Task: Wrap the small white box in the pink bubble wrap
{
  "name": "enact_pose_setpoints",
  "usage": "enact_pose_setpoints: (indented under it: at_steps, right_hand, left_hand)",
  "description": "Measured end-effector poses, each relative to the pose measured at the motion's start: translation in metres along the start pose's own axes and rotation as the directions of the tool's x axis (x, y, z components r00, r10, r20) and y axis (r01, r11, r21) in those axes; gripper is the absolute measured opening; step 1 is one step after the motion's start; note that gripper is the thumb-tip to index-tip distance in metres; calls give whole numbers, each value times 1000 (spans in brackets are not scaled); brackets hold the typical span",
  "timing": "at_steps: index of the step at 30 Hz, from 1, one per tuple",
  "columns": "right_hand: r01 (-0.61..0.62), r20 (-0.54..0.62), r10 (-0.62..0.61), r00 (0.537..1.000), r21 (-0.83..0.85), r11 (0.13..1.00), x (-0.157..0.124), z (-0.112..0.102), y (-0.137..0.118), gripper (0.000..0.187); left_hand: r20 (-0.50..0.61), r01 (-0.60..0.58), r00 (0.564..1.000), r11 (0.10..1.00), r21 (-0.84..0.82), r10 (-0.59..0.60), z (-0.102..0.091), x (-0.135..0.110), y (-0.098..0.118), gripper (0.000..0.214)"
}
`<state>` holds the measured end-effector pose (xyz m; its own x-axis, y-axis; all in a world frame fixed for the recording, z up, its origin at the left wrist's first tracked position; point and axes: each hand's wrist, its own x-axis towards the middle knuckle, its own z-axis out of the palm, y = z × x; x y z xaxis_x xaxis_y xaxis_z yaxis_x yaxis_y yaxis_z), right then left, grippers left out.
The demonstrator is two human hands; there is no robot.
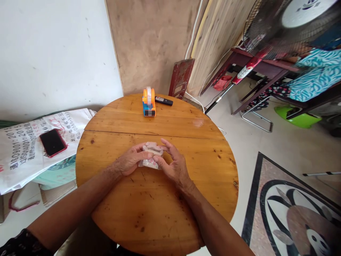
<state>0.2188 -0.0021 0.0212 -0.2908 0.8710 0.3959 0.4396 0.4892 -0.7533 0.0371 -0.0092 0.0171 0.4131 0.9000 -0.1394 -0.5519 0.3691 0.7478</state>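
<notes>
Both my hands rest on a round wooden table (160, 199) and hold a small clear plastic packet (151, 153) between them near the table's middle. My left hand (130, 160) grips its left side with the fingers curled round it. My right hand (173, 161) pinches its right side, thumb on the front, fingers partly stretched over the top. What is inside the packet looks pale and pinkish; I cannot make it out.
An orange and blue tape dispenser (148, 102) and a black remote (163, 101) lie at the table's far edge. A black phone in a red case (52, 142) lies on printed white sacks (29, 149) to the left. A dark red chair (181, 78), a fan (290, 25) and a dark table stand behind and right.
</notes>
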Motion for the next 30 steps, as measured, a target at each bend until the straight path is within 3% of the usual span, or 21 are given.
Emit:
enact_pose_setpoints:
  at_steps: [7, 13, 17, 22, 30]
  right_hand:
    - [256, -27, -271, 962, -246, 935, 0, 1, -6, 50]
    - [292, -50, -321, 946, -297, 909, 0, -2, -6, 53]
    - [169, -104, -184, 977, -135, 976, 3, -13, -6, 43]
    - [-49, 65, 38, 997, 182, 982, 11, -21, -5, 34]
    - [-54, 156, 24, 987, 192, 980, 14, -25, -10, 22]
  left_hand:
    - [-65, 5, 998, 1000, -26, -6, 1, 0, 0, 37]
    - [-112, 25, 993, 999, -34, -29, 1, 0, 0, 39]
    - [-124, 38, 992, 999, -10, -39, 0, 0, 2, 39]
    - [-96, 65, 993, 998, 17, -63, 0, -1, 4, 39]
    - [2, 128, 992, 987, 97, -128, -2, -3, 1, 40]
